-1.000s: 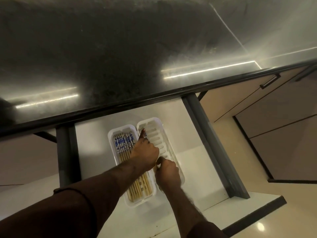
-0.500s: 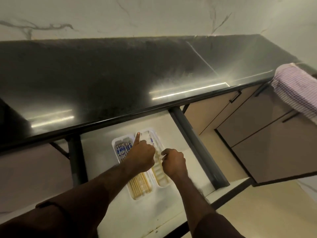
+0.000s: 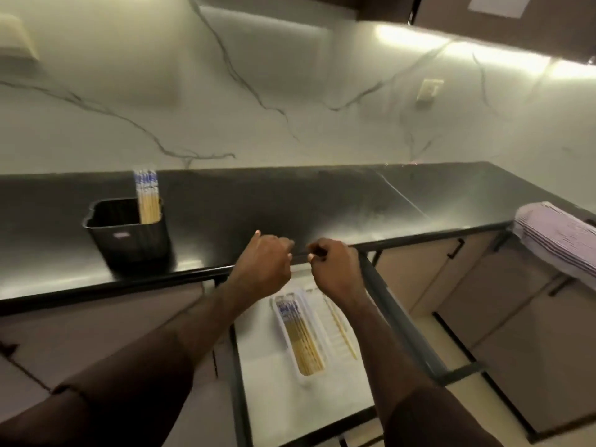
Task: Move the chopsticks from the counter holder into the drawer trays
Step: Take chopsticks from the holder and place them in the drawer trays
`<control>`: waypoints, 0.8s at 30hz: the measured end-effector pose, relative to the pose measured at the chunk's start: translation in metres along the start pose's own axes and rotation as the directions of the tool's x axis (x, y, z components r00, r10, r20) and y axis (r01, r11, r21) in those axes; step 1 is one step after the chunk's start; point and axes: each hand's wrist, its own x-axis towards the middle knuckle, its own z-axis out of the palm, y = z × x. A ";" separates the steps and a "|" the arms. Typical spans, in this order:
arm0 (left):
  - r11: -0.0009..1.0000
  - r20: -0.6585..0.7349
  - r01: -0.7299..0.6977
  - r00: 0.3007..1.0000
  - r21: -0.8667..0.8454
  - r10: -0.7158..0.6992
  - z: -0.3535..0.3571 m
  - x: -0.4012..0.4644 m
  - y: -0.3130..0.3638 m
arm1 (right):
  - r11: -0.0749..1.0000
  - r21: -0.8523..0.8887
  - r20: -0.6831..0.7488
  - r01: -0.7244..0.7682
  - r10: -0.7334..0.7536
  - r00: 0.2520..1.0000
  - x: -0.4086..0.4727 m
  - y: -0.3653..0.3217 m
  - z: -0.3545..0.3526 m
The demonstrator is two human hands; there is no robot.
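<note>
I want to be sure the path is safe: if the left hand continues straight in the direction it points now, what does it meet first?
The left hand, loosely curled, points up and away over the counter edge. Straight on lies bare black countertop, then the marble wall. The black holder stands off to its left, likely outside that line; depth is unclear.

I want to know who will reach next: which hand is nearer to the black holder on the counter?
Left. The left hand is right of the black holder, at the counter edge; the right hand is farther right, beyond the left one.
</note>
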 end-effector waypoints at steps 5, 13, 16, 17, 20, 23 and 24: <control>0.998 -0.270 0.005 0.963 -0.064 -0.022 -0.088 0.000 -0.047 | 0.978 0.075 -0.100 0.197 -0.189 0.977 0.030 -0.100 -0.009; 0.980 -0.460 0.043 0.879 -0.196 -0.130 -0.151 -0.001 -0.169 | 0.919 0.115 -0.136 0.377 -0.361 0.922 0.073 -0.224 0.064; 0.973 -0.442 0.070 0.882 -0.219 -0.163 -0.155 0.009 -0.232 | 0.925 0.126 -0.113 0.358 -0.345 0.932 0.096 -0.253 0.112; 0.971 -0.435 0.077 0.884 -0.226 -0.171 -0.156 0.012 -0.254 | 0.926 0.136 -0.100 0.351 -0.340 0.935 0.104 -0.262 0.130; 0.969 -0.370 0.071 0.916 -0.238 -0.158 -0.155 0.025 -0.311 | 0.935 0.147 -0.048 0.323 -0.319 0.946 0.125 -0.279 0.180; 0.964 -0.297 0.089 0.941 -0.250 -0.164 -0.147 0.044 -0.349 | 0.961 0.126 0.015 0.247 -0.251 0.968 0.141 -0.283 0.217; 0.959 -0.273 0.106 0.945 -0.262 -0.179 -0.141 0.051 -0.358 | 0.968 0.124 0.037 0.216 -0.222 0.974 0.146 -0.282 0.228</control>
